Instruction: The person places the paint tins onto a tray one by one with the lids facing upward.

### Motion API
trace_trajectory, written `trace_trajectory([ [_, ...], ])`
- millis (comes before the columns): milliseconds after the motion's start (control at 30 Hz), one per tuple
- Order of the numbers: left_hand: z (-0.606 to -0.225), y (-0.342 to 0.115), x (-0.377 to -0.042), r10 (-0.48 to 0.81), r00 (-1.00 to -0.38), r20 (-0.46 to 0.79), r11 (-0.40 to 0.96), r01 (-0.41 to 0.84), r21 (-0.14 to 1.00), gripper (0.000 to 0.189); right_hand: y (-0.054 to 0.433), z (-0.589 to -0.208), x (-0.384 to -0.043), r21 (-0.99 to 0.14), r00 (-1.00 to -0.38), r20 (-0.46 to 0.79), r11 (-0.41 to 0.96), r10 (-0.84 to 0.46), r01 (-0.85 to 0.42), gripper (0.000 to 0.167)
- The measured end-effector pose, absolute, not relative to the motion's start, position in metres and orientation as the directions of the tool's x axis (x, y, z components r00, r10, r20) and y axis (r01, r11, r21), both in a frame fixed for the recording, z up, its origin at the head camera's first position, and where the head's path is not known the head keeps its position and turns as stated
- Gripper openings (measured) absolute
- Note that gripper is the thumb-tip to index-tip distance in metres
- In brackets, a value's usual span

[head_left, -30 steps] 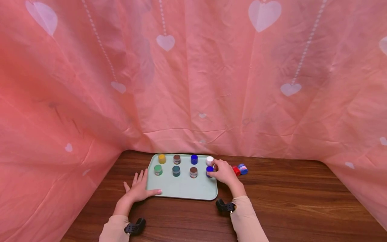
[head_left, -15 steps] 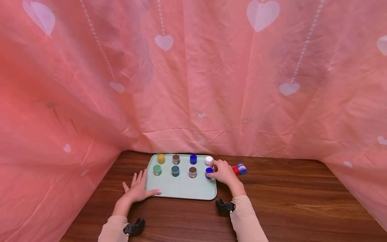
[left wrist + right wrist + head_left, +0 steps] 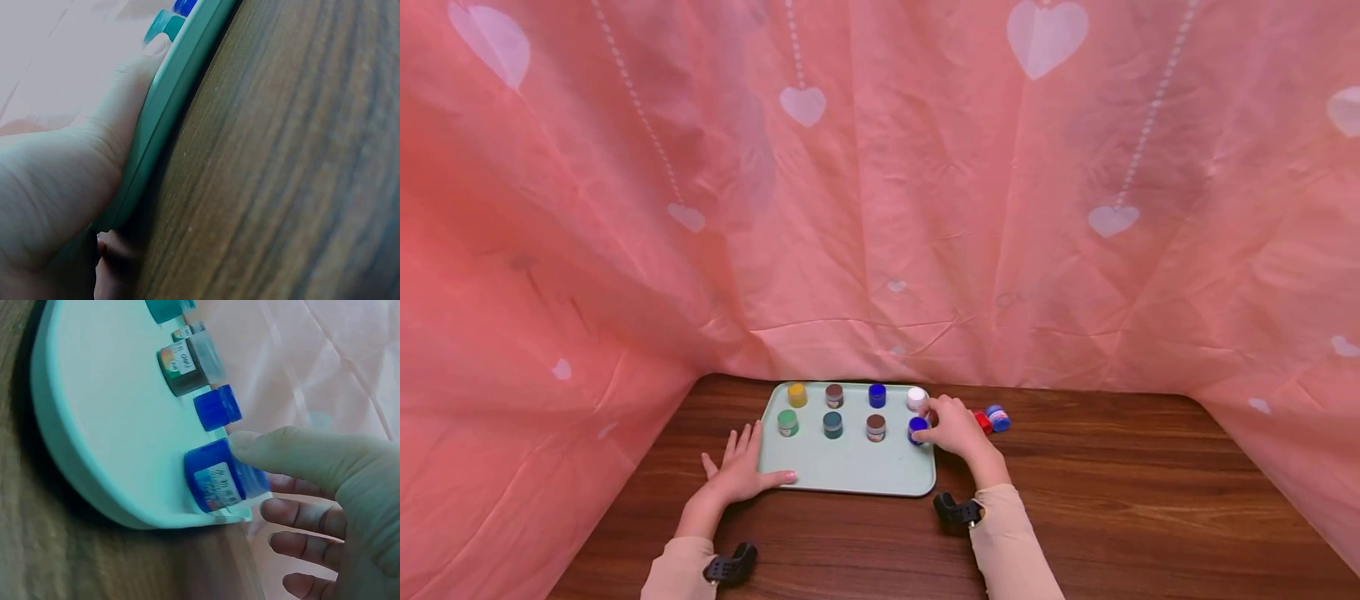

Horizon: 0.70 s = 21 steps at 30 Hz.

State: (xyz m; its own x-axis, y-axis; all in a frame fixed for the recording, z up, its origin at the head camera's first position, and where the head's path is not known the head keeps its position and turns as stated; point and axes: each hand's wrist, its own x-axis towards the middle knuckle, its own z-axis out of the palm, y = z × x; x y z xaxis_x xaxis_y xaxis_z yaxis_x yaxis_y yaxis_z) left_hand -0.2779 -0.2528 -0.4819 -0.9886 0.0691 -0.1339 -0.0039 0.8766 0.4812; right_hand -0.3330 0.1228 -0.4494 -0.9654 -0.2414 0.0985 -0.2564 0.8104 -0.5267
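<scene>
My right hand (image 3: 957,427) pinches a dark blue paint jar (image 3: 215,475) at its lid between thumb and fingers; the jar stands upright at the right end of the tray's front row. My left hand (image 3: 737,477) rests on the left edge of the pale green tray (image 3: 850,471), fingers spread and thumb over the near rim. Along the back row are yellow (image 3: 797,395), brown (image 3: 834,395), blue (image 3: 877,395) and white jars (image 3: 915,398). Green (image 3: 787,422), teal (image 3: 832,424) and brown jars (image 3: 876,427) share the front row with the pinched one.
Just right of the tray, a red jar (image 3: 982,422) and a blue jar (image 3: 997,417) lie on the dark wooden table (image 3: 1120,492). A pink curtain (image 3: 880,208) with white hearts hangs behind and at the sides.
The scene has drifted slightly left in the head view. Both hands keep their places: the right on the blue paint jar, the left at the tray's edge.
</scene>
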Motion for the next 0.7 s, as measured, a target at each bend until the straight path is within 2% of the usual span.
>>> trace_trajectory([
  [400,-0.484,-0.254,-0.279,0.069,-0.989,-0.13,0.875,-0.003,0.484,0.128,0.144,-0.431,-0.325,-0.561,-0.959,0.224,0.782,-0.175,-0.273,0.032],
  [700,-0.482,-0.255,-0.277,0.07,-0.988,-0.139,0.876,-0.006,0.483,0.128,0.165,-0.427,-0.325,-0.591,-0.962,0.267,0.779,-0.057,-0.21,0.036],
])
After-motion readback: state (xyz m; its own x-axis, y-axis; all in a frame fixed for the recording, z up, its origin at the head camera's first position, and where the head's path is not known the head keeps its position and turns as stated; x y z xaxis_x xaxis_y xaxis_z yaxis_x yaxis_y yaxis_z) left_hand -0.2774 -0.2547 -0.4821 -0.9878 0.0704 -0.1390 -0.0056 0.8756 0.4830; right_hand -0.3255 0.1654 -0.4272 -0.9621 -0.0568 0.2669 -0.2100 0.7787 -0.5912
